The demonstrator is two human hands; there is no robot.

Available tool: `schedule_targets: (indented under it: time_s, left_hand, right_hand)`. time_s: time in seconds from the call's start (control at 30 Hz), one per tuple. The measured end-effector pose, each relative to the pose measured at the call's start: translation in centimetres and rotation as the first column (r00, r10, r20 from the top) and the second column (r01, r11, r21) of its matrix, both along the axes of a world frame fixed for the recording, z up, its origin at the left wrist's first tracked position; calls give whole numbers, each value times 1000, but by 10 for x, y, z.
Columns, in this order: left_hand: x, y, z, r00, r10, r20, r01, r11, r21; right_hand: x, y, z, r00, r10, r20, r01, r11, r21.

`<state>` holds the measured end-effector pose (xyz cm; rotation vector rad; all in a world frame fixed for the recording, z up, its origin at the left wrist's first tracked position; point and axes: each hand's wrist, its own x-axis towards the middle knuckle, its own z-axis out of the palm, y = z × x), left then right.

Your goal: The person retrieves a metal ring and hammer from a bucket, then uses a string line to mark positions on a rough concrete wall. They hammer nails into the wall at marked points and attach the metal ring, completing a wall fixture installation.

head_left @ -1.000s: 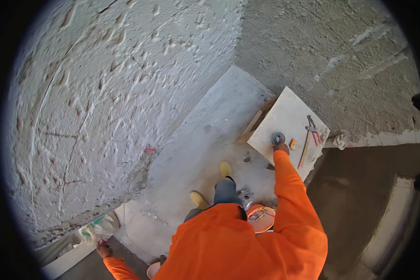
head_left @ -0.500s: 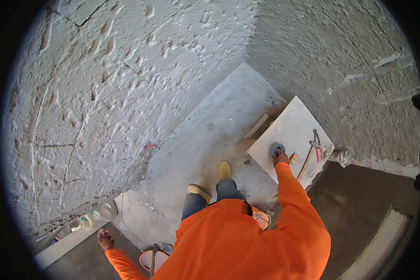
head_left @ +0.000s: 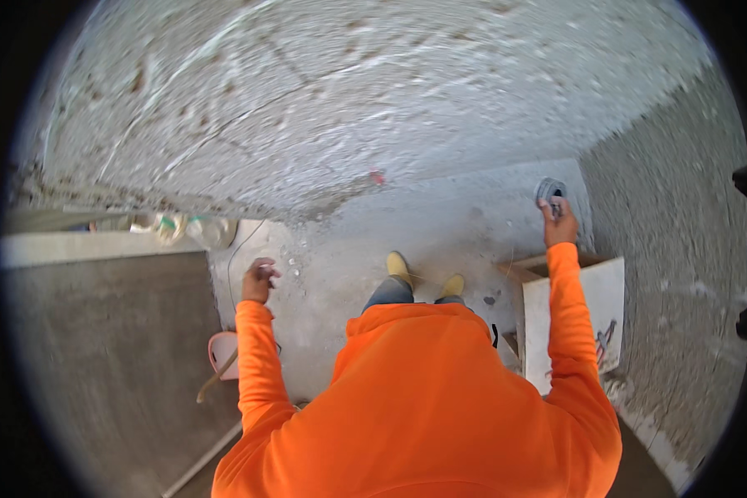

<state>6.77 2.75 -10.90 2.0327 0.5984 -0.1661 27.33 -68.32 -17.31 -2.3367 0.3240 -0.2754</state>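
Roughly round grey coil (head_left: 546,188) in grasp, bare hands (head_left: 563,222) apart, pitted wall (head_left: 332,100)

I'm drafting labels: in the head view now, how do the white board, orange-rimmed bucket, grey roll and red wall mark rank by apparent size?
1. White board
2. Orange-rimmed bucket, partly behind the sleeve
3. Grey roll, partly covered by the right hand
4. Red wall mark
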Motion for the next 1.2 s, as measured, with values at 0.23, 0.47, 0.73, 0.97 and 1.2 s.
schedule_targets:
  time_s: [0.23, 0.47, 0.73, 0.97, 1.2]
  left_hand:
    - [-3, -14, -6, 992, -21, -123, 34, 994, 103]
    - [22, 47, -28, 999, 10, -41, -3, 987, 162]
    - [60, 23, -62, 994, -98, 38, 104, 973, -204]
    - [-88, 136, 4, 699, 714, -25, -707, 687, -168]
    - [-333, 210, 151, 32, 892, 451, -850, 262, -457]
  right_hand:
    - [62, 14, 32, 998, -26, 54, 25, 1000, 16]
    - [83, -20, 144, 938, -164, 304, 219, 963, -158]
    - [14, 89, -9, 921, 4, -389, -46, 994, -99]
    - [-5, 267, -97, 639, 420, -644, -461, 880, 116]
    - [-17, 420, -59, 225, 747, -625, -863, 451, 229]
